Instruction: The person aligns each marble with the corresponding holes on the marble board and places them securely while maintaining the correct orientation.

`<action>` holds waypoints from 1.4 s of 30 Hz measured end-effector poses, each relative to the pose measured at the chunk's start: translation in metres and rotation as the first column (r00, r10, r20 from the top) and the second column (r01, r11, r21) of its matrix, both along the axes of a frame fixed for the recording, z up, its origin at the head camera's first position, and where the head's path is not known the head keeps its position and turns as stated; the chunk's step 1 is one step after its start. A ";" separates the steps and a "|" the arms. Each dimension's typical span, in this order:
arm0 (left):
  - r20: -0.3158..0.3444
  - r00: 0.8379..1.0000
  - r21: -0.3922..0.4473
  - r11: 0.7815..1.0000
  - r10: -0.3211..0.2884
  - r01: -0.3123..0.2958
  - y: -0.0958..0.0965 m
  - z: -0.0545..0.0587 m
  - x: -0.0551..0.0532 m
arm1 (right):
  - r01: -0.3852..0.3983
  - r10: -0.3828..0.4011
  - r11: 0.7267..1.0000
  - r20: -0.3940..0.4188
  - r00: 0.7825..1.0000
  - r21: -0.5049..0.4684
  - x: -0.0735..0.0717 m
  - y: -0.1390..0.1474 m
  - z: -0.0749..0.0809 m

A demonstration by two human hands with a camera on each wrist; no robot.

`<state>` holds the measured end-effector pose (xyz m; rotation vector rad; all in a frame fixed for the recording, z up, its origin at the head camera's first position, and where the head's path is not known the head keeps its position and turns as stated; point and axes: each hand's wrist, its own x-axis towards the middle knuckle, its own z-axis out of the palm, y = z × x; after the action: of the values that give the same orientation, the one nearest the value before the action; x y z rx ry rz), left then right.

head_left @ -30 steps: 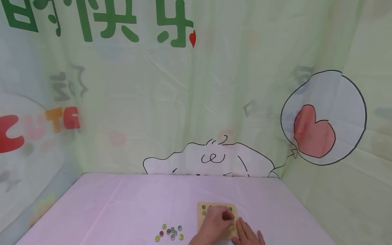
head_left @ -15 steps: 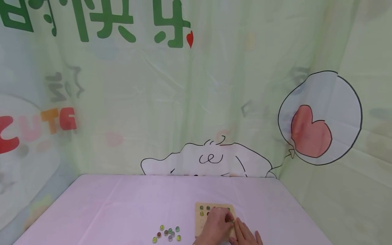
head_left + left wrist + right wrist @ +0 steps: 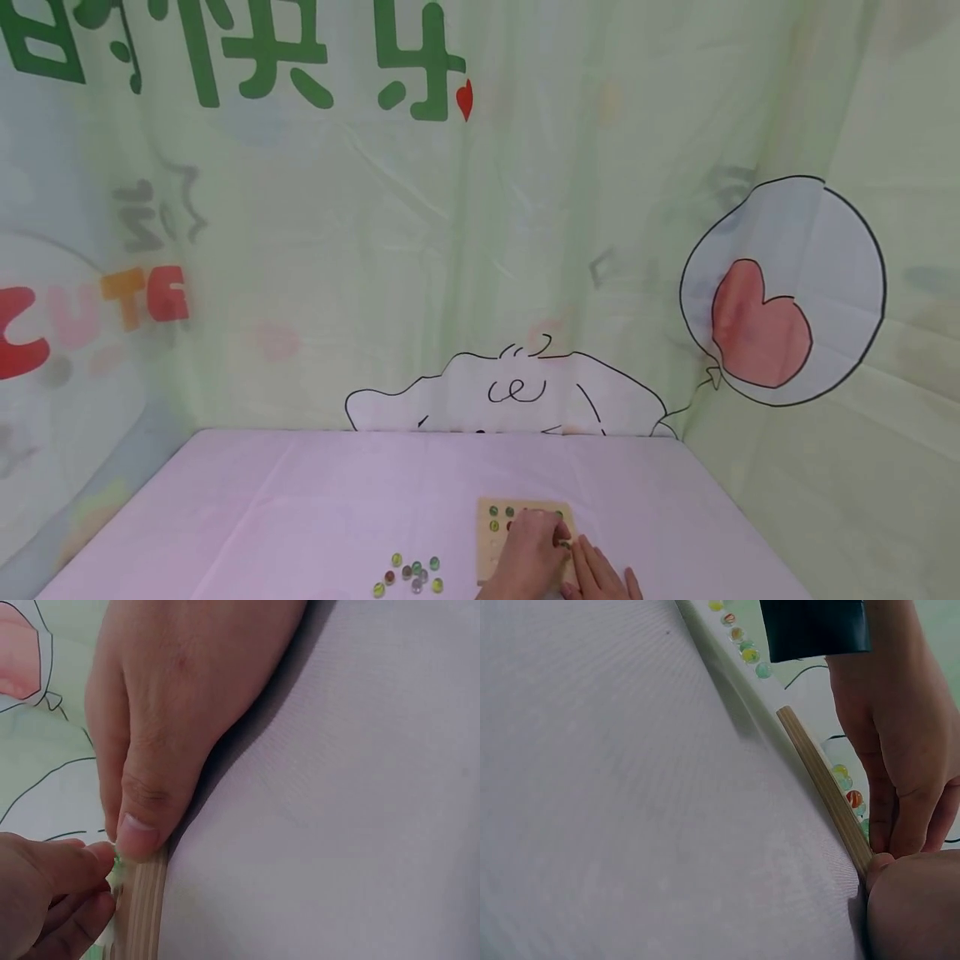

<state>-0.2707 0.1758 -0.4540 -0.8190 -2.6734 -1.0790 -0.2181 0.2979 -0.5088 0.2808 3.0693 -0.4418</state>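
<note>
A square pale wooden board (image 3: pixel 489 552) lies on the table, with marbles seated in its far rows. My left hand (image 3: pixel 525 550) is over its right part, thumb and fingertips pinching a small green marble (image 3: pixel 117 861). My right hand (image 3: pixel 600 575) lies along the board's right edge with fingers straight. Its thumb (image 3: pixel 140 836) touches the board's near edge (image 3: pixel 142 907) in the left wrist view. In the right wrist view the left hand (image 3: pixel 900 757) reaches down behind the edge. Much of the board's middle is hidden by the left hand.
Several loose glass marbles (image 3: pixel 416 567), yellow, green, red and clear, lie on the table left of the board. A pinkish-white cloth (image 3: pixel 300 508) covers the table. A printed curtain (image 3: pixel 337 250) hangs behind.
My left hand has shifted slightly right across the board, so a dark red marble in the second row now shows. The right hand stays at the edge. The head view has turned slightly.
</note>
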 end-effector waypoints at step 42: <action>0.055 0.981 0.252 0.953 -0.188 0.168 -0.091 0.030 0.007 | -0.003 -0.003 0.998 -0.104 0.995 -0.061 0.008 0.002 -0.022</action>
<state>-0.2640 0.0849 -0.4243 -1.0010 -2.4920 -1.4789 -0.2097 0.2996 -0.5304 0.2644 3.1496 -0.5661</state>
